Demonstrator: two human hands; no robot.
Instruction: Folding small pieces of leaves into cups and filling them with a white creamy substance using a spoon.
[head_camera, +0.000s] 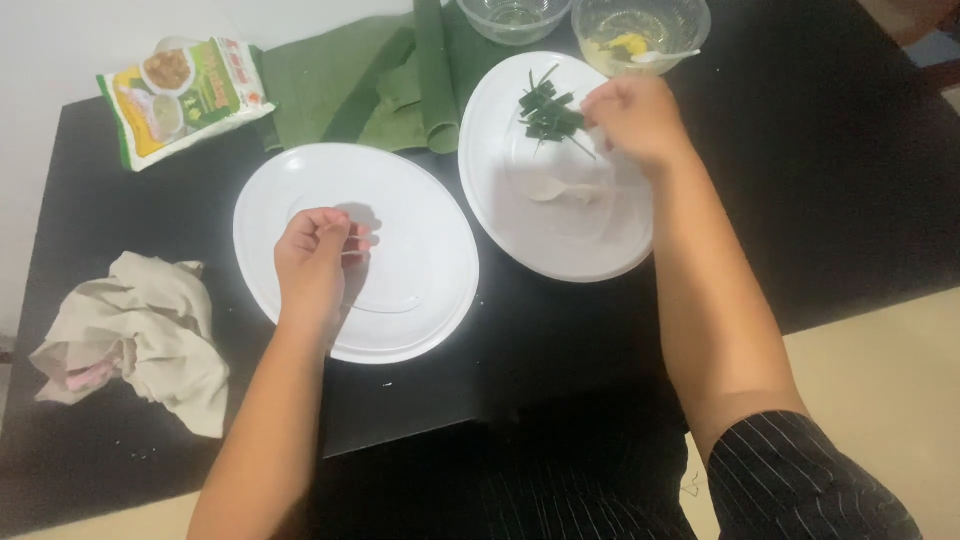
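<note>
From the head view, your left hand (312, 258) is curled narrow over the near round white plate (270, 190); whether it pinches anything I cannot tell. Your right hand (632, 118) closes on the dark green leaf strips (549, 112) piled on the far round white plate (520, 215). You seem to be sorting strips; next comes a clean lift. A clear glass bowl with a white spoon (640, 35) crowds that wrist, and a crumpled beige cloth (135, 335) lies left on the black worktop (830, 180).

Black worktop (820, 150); two white plates (420, 230), green leaf strips (548, 112), green folded leaves (350, 85) at upper centre, beige cloth (150, 340) lower left, pinstriped black sleeve (800, 480)
</note>
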